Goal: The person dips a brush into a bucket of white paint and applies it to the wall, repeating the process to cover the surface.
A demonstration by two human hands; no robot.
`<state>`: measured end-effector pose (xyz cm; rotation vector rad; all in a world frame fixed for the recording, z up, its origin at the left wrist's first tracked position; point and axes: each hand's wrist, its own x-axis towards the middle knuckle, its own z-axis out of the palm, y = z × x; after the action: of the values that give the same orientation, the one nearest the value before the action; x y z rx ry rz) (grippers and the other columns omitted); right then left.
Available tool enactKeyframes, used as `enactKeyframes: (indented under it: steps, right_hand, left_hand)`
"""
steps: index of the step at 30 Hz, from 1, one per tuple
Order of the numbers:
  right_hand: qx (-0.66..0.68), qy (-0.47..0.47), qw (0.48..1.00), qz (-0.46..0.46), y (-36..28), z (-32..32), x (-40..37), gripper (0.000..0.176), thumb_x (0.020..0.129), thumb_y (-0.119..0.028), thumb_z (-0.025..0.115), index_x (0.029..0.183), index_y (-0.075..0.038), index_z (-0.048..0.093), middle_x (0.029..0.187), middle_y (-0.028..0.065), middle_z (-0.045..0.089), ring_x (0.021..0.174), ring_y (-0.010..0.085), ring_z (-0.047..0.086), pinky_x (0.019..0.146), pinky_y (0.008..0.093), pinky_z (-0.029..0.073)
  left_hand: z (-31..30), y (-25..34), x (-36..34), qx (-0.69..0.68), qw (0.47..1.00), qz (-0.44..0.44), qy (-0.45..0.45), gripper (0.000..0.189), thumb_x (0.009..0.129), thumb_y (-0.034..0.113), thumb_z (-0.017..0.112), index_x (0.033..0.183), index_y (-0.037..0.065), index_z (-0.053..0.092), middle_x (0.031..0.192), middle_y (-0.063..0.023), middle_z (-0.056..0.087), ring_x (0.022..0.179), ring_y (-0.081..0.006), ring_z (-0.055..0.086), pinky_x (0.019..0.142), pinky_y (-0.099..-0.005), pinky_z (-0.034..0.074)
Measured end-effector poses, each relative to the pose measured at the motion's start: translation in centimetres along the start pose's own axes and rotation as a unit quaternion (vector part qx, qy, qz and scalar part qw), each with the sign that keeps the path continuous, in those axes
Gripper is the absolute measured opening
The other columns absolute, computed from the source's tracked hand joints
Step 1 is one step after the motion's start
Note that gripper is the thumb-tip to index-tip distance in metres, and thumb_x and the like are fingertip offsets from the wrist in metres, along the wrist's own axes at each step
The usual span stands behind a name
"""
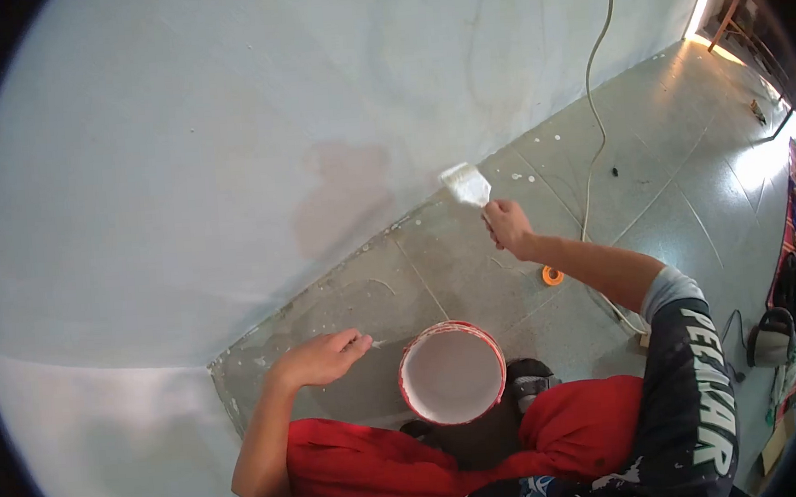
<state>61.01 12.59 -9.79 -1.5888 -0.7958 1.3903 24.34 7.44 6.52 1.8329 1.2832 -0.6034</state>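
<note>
My right hand (509,229) grips the handle of a wide flat paintbrush (467,185) at the foot of the wall (226,168). White paint coats the brush head, and its tip overlaps the line where wall meets floor. Between my feet stands a round bucket (452,374) of whitish paint, its red rim smeared with white. My left hand (324,358) hovers left of the bucket, fingers curled together, nothing visible in them. A darker pinkish patch (343,192) marks the wall left of the brush.
On the grey tiled floor (636,223) lies an orange tape roll (553,275). A pale cable (594,105) runs down the wall and across the tiles to my right. White paint drops spot the floor near the wall. Farther right are a dark-handled appliance (773,338) and piled items.
</note>
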Motion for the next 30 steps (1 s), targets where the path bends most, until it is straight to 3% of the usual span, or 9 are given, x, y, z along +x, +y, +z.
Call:
enactKeyframes:
  steps: [1,5,12,18,25,29,30]
  right_hand:
    - [-0.032,0.011,0.999,0.016,0.7,0.6,0.6,0.028,0.094,-0.027,0.046,0.086,-0.002,0.057,0.067,0.0044,0.052,0.055,0.0145,0.050,0.048,0.0330,0.044]
    - [-0.060,0.032,0.997,0.046,1.3,2.0,2.6,0.032,0.094,-0.031,0.047,0.088,-0.001,0.058,0.071,0.0062,0.057,0.057,0.0166,0.055,0.049,0.0355,0.047]
    - [-0.111,0.045,0.993,0.007,-1.2,3.1,3.8,0.034,0.094,-0.030,0.047,0.081,0.000,0.058,0.065,0.0071,0.056,0.054,0.0182,0.053,0.048,0.0369,0.045]
    - [-0.046,0.016,0.999,0.010,-6.3,4.1,2.9,0.032,0.093,-0.026,0.051,0.076,0.000,0.057,0.063,0.0049,0.053,0.052,0.0156,0.048,0.045,0.0338,0.040]
    - [0.024,0.019,0.992,-0.119,-18.8,3.0,-3.7,0.025,0.090,-0.021,0.053,0.075,-0.001,0.058,0.067,0.0026,0.052,0.054,0.0098,0.046,0.042,0.0273,0.032]
    - [0.050,0.010,0.971,-0.233,-24.1,2.0,-7.4,0.023,0.092,-0.022,0.052,0.084,-0.002,0.059,0.071,0.0009,0.051,0.056,0.0071,0.044,0.043,0.0239,0.029]
    - [0.071,0.005,0.958,-0.279,-24.6,1.9,-7.8,0.023,0.094,-0.024,0.051,0.088,-0.003,0.059,0.073,-0.0002,0.050,0.056,0.0061,0.042,0.043,0.0222,0.026]
  left_hand:
    - [-0.1,0.1,0.2,0.004,1.000,-0.010,-0.021,0.052,0.104,0.053,0.035,0.114,0.008,0.058,0.111,-0.0118,0.068,0.098,-0.0273,0.065,0.089,-0.0392,0.048]
    - [-0.2,0.4,0.5,0.015,1.000,-0.011,-0.020,0.053,0.104,0.054,0.034,0.115,0.008,0.058,0.112,-0.0119,0.068,0.100,-0.0272,0.065,0.089,-0.0394,0.048]
    - [-0.2,0.5,0.5,0.035,0.999,0.003,-0.019,0.054,0.103,0.054,0.034,0.120,0.009,0.058,0.111,-0.0145,0.068,0.103,-0.0329,0.064,0.090,-0.0414,0.048]
    - [0.0,0.4,-0.4,0.044,0.999,0.010,-0.010,0.055,0.102,0.055,0.035,0.122,0.009,0.058,0.115,-0.0197,0.066,0.108,-0.0387,0.061,0.092,-0.0447,0.047]
    - [-0.2,0.8,-1.8,0.047,0.999,0.011,0.005,0.053,0.103,0.054,0.035,0.123,0.010,0.057,0.117,-0.0194,0.065,0.108,-0.0395,0.061,0.092,-0.0456,0.047]
    - [-0.3,1.4,-2.0,0.040,0.999,0.012,-0.018,0.052,0.103,0.054,0.036,0.124,0.011,0.057,0.117,-0.0184,0.066,0.105,-0.0383,0.062,0.090,-0.0447,0.048]
    - [-0.1,1.4,-2.0,0.022,1.000,0.020,-0.004,0.055,0.102,0.054,0.037,0.120,0.007,0.058,0.115,-0.0206,0.066,0.105,-0.0394,0.062,0.090,-0.0449,0.048]
